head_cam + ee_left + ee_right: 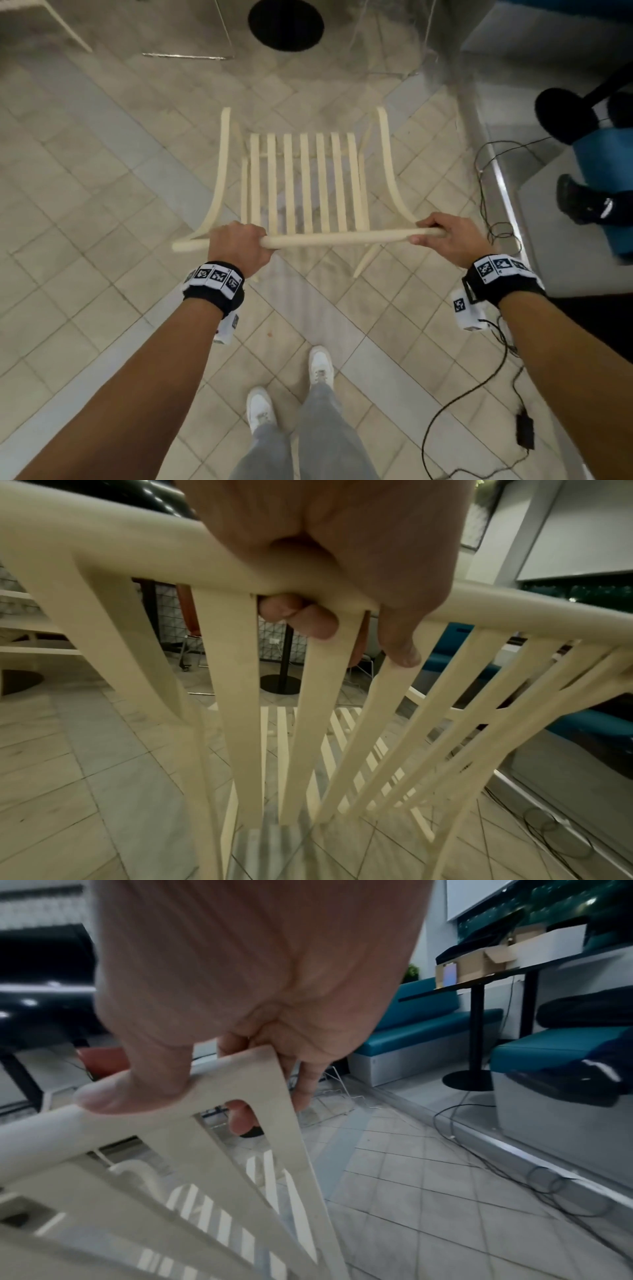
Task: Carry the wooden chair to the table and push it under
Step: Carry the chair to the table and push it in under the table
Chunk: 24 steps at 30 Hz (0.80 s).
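Note:
A pale wooden chair (305, 185) with a slatted seat and slatted back stands in front of me, seen from above and behind. My left hand (239, 246) grips the top rail (339, 238) near its left end, fingers curled under it. My right hand (445, 236) grips the rail's right end, thumb along the top. In the left wrist view my left hand (329, 593) wraps the rail (103, 545) above the back slats. In the right wrist view my right hand (240, 1031) holds the chair's corner (246, 1074). A black round table base (286, 24) lies ahead.
Black cables (472, 394) trail over the tiled floor at the right, with a small adapter (525, 431). A raised metal-edged step (496, 164) and blue bench seats (421, 1031) run along the right, where another person's dark shoes (582, 202) show. My white shoes (291, 387) are below.

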Each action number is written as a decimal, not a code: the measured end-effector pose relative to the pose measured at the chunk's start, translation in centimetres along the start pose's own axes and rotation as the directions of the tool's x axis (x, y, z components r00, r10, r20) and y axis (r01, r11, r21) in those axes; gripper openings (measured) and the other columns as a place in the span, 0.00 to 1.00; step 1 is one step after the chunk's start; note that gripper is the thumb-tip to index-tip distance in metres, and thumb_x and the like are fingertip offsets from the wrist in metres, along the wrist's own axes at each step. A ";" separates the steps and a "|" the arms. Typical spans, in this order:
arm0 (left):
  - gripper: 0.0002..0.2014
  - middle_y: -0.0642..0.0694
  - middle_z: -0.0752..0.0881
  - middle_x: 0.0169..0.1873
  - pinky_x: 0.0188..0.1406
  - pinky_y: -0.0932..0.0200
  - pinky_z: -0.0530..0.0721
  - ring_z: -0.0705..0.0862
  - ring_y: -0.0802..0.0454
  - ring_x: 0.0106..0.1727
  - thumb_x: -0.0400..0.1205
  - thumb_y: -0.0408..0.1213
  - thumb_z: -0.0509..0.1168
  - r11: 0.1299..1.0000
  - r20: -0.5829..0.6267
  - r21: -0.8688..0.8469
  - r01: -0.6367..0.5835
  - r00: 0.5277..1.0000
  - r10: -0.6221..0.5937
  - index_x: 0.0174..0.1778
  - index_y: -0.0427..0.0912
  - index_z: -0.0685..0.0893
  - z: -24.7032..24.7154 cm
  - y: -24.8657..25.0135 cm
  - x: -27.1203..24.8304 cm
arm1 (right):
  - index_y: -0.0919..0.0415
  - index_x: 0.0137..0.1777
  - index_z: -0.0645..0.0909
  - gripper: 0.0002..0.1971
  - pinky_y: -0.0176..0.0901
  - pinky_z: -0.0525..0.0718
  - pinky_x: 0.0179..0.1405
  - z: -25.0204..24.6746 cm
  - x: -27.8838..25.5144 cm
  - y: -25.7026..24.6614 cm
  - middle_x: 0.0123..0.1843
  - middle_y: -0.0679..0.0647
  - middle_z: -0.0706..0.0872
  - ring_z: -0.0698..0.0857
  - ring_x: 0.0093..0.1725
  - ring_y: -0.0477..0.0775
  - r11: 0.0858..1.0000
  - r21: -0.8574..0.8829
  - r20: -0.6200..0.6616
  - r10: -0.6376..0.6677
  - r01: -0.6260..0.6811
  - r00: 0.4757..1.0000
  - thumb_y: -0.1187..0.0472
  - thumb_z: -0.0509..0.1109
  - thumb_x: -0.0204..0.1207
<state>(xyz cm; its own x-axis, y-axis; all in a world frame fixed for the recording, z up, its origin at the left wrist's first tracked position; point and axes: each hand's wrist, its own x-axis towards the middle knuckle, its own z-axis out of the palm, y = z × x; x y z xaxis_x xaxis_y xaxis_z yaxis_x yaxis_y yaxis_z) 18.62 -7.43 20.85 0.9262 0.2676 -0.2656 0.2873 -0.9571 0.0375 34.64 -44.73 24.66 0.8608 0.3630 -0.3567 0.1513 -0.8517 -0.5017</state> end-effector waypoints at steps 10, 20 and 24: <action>0.19 0.50 0.82 0.25 0.36 0.53 0.80 0.83 0.42 0.31 0.79 0.61 0.72 0.998 0.024 -0.066 0.020 1.000 -0.019 0.43 0.47 0.92 -0.3 2.2 1.7 | 0.52 0.51 0.81 0.21 0.40 0.77 0.41 2.4 0.1 3.7 0.45 0.53 0.86 0.84 0.44 0.55 0.999 0.001 -0.146 -0.040 0.041 0.988 0.35 0.72 0.70; 0.50 0.49 0.83 0.26 0.38 0.52 0.86 0.83 0.47 0.30 0.64 0.93 0.40 0.994 0.102 -0.014 -0.108 0.989 0.108 0.35 0.49 0.84 -0.7 10.4 2.8 | 0.58 0.59 0.76 0.19 0.52 0.83 0.59 5.1 -0.8 3.8 0.60 0.51 0.76 0.75 0.60 0.54 0.986 0.000 -0.292 -0.157 0.164 0.943 0.44 0.67 0.79; 0.50 0.50 0.81 0.21 0.27 0.58 0.76 0.80 0.50 0.23 0.64 0.93 0.38 0.993 0.099 0.050 -0.103 0.990 0.097 0.30 0.49 0.83 -0.8 11.7 2.9 | 0.51 0.75 0.67 0.26 0.50 0.81 0.68 6.0 -2.5 3.9 0.74 0.49 0.68 0.74 0.72 0.50 0.964 0.256 -0.362 0.026 0.073 0.932 0.46 0.68 0.80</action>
<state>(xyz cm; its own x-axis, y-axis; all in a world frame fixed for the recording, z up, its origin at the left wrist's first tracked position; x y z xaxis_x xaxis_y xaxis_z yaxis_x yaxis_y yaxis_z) 24.89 -17.75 21.32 0.9210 0.1609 -0.3548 0.1783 -0.9838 0.0167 30.16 -46.75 18.91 0.9819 0.1796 -0.0599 0.0842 -0.6979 -0.7112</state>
